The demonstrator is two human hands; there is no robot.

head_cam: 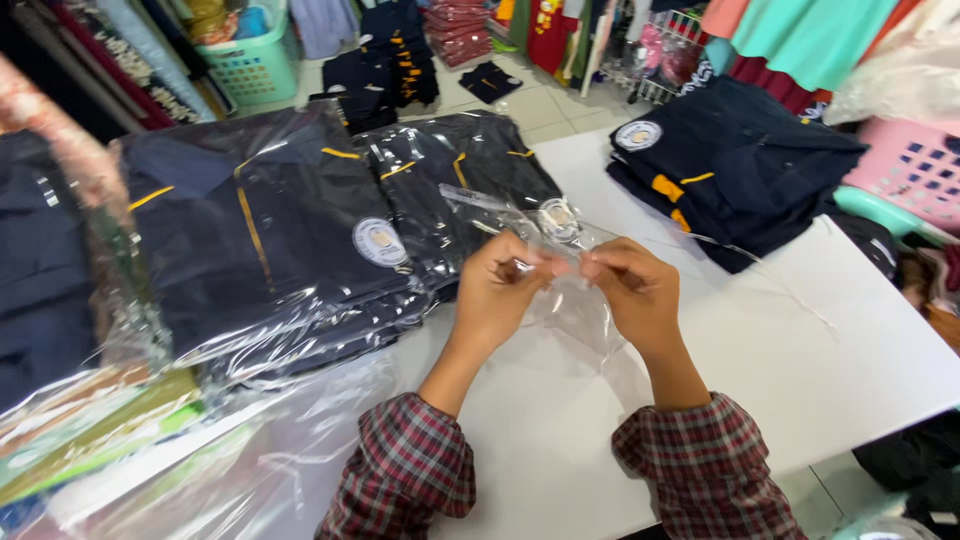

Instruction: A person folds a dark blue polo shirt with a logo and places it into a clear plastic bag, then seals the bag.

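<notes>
We hold our left hand and right hand close together at frame centre, fingertips pinched and nearly meeting, both forearms rising from plaid-sleeved cuffs at the lower edge.

Both hands — left hand, right hand — pinch a clear plastic bag.

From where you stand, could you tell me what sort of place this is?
Probably a clothing shop or its packing area: bagged navy shirts beside an unbagged pile on a white table, garments hanging behind, both hands holding a clear plastic bag.
</notes>
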